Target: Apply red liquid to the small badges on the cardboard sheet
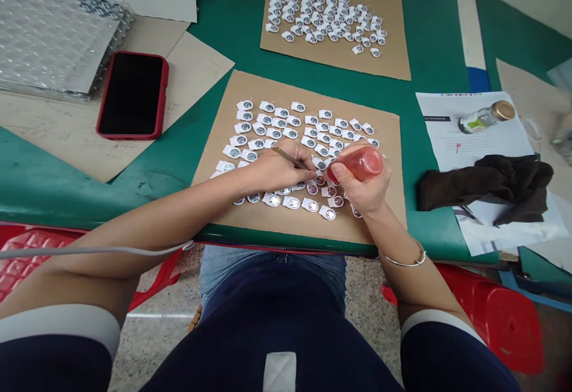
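My right hand [364, 189] is wrapped round a squeeze bottle [361, 164] of red liquid. Its lower end tilts left and down over small round silver pieces on white tabs [328, 212]. In my left hand [286, 168] is a thin metal tool [286, 156], perhaps tweezers; its tip is close to the bottle's end. Many of these pieces lie in loose rows on a brown cardboard sheet [250, 85] under both hands. Some near the bottle show reddish centres. My hands hide the pieces directly beneath them and the bottle's nozzle.
A second cardboard sheet [393, 16] with similar pieces lies farther back on the green table [243, 34]. At left are a phone [131, 95] and stacked clear trays [49, 34]. A small glass bottle [485, 118] and dark cloth [485, 184] lie on papers at right.
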{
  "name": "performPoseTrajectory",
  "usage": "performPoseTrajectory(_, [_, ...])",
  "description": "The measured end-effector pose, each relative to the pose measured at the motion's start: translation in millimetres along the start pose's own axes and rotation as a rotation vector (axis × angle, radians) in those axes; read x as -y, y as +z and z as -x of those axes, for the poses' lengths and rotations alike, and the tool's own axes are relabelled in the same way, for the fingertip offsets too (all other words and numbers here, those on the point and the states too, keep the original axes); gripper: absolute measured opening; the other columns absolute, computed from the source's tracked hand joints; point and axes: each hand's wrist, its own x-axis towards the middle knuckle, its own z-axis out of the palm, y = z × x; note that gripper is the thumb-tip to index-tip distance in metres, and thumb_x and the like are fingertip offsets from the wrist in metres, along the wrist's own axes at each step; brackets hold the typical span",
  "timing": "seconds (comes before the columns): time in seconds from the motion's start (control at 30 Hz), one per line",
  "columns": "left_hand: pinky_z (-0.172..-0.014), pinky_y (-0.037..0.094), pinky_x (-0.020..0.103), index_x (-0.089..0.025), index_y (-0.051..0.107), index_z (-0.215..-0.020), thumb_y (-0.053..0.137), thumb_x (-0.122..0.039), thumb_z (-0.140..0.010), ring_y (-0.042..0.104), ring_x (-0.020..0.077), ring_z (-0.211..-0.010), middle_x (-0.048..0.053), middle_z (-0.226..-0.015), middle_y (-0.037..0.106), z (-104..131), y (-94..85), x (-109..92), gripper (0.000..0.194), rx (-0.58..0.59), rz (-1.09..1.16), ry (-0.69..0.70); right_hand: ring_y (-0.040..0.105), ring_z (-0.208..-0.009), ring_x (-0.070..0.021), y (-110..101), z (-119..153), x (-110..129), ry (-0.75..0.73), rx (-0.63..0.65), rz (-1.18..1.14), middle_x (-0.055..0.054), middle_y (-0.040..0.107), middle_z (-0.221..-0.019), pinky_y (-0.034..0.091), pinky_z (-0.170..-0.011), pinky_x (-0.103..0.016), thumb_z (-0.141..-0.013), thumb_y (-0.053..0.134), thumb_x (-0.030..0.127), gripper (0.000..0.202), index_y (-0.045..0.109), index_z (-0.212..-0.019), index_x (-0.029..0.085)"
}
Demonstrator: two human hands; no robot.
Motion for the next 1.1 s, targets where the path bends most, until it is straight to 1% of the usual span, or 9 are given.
performPoseTrajectory(0.1, [-0.059,0.049,0.027,-0.015,0.071,-0.077,0.064,-0.030,-0.071,0.063,0.0154,-0.067,0.006,-0.074,0.070,0,-0.9,1,0.017,-0.008,-0.018,-0.004,0.057,-0.055,-0.0121,-5,-5,-3,0.104,-0.123,-0.206,0.001,0.055,-0.069,0.047,-0.048,-0.030,-0.071,0.066,0.043,0.022,0.056,-0.076,0.024])
performPoseTrajectory(0.23, [-0.057,0.048,0.026,-0.015,0.071,-0.076,0.067,-0.030,-0.069,0.062,0.0143,-0.064,0.006,-0.072,0.070,1,-2.1,1,0.018,-0.039,0.043,0.004,0.047,-0.041,-0.0080,-34,-24,-4,0.248,-0.409,-0.401,0.002,0.046,-0.065,0.034,-0.035,-0.026,-0.080,0.046,0.052,0.028,0.052,-0.078,0.025])
performPoseTrajectory(0.3, [-0.056,0.048,0.025,-0.015,0.070,-0.077,0.066,-0.028,-0.070,0.062,0.0129,-0.063,0.005,-0.071,0.070,2,-1.8,0,0.016,-0.076,0.101,0.026,0.044,-0.042,-0.0080,-52,-36,0,0.252,-0.390,-0.412,0.000,0.046,-0.066,0.031,-0.036,-0.026,-0.082,0.041,0.053,0.030,0.052,-0.078,0.025])
performPoseTrajectory(0.43, [-0.066,0.049,0.026,-0.016,0.069,-0.077,0.064,-0.027,-0.074,0.064,0.0133,-0.071,0.005,-0.079,0.071,3,1.2,0,0.012,-0.257,0.001,0.108,0.058,-0.056,-0.0131,-71,-59,11,0.261,-0.289,-0.422,-0.004,0.054,-0.072,0.029,-0.038,-0.026,-0.083,0.045,0.048,0.026,0.054,-0.081,0.025])
performPoseTrajectory(0.5, [-0.073,0.049,0.029,-0.018,0.069,-0.078,0.061,-0.026,-0.077,0.064,0.0143,-0.077,0.004,-0.080,0.071,3,3.0,3,0.012,-0.311,-0.151,0.198,0.062,-0.061,-0.0157,-67,-68,13,0.277,-0.266,-0.439,-0.003,0.055,-0.070,0.028,-0.036,-0.025,-0.078,0.055,0.050,0.026,0.053,-0.082,0.024])
performPoseTrajectory(0.57, [-0.079,0.048,0.030,-0.019,0.068,-0.079,0.056,-0.025,-0.081,0.064,0.0144,-0.080,0.004,-0.080,0.070,1,4.2,8,0.013,-0.290,-0.271,0.330,0.063,-0.061,-0.0171,-55,-71,10,0.308,-0.245,-0.427,-0.001,0.054,-0.064,0.029,-0.034,-0.025,-0.072,0.060,0.054,0.033,0.051,-0.081,0.024])
performPoseTrajectory(0.7, [-0.081,0.047,0.031,-0.020,0.064,-0.081,0.053,-0.023,-0.085,0.064,0.0131,-0.077,0.003,-0.079,0.070,-4,5.2,18,0.012,-0.253,-0.369,0.510,0.061,-0.050,-0.0143,-29,-61,-4,0.236,-0.226,-0.354,0.003,0.050,-0.057,0.028,-0.031,-0.023,-0.074,0.059,0.056,0.035,0.046,-0.077,0.024])
performPoseTrajectory(0.83, [-0.080,0.046,0.032,-0.021,0.062,-0.082,0.052,-0.024,-0.086,0.063,0.0129,-0.074,0.002,-0.079,0.069,-6,6.4,21,0.011,-0.215,-0.428,0.541,0.061,-0.048,-0.0137,-17,-46,-13,0.140,-0.189,-0.287,0.003,0.050,-0.059,0.030,-0.029,-0.023,-0.081,0.057,0.047,0.026,0.044,-0.078,0.025])
performPoseTrajectory(1.1, [-0.079,0.045,0.032,-0.019,0.061,-0.082,0.053,-0.021,-0.086,0.062,0.0130,-0.073,0.003,-0.077,0.068,-6,7.4,19,0.010,-0.184,-0.457,0.564,0.061,-0.048,-0.0138,-14,-43,-12,0.191,-0.208,-0.331,0.003,0.050,-0.061,0.039,-0.033,-0.024,-0.077,0.061,0.046,0.028,0.047,-0.076,0.023])
